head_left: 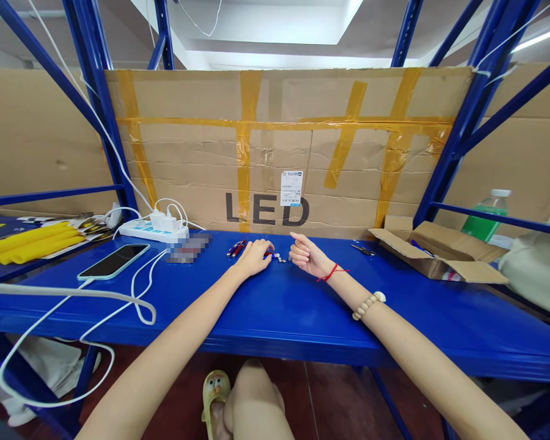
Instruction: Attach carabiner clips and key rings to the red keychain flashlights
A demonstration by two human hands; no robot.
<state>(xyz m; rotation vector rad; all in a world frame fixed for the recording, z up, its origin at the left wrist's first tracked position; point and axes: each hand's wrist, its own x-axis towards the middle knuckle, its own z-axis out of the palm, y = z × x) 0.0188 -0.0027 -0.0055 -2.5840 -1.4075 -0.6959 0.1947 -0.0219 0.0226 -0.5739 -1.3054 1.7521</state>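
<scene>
My left hand [255,258] rests low over the blue tabletop with its fingers bent round something small; a bit of blue and red shows at its fingertips, too small to name. Just left of it lie several shiny red and blue pens [235,249]. Between my two hands sit several tiny silvery pieces [282,260]. My right hand [306,256] is raised beside these pieces, palm turned inward and fingers curled together. Whatever it may pinch is hidden. A red string and a beaded bracelet [369,305] circle the right wrist and forearm.
On the left are a phone [114,261], a white power strip [154,230] and loose white cables. To the right lie keys [363,249] and an open cardboard box [433,247]. A taped cardboard sheet [201,165] stands behind the blue table [275,311].
</scene>
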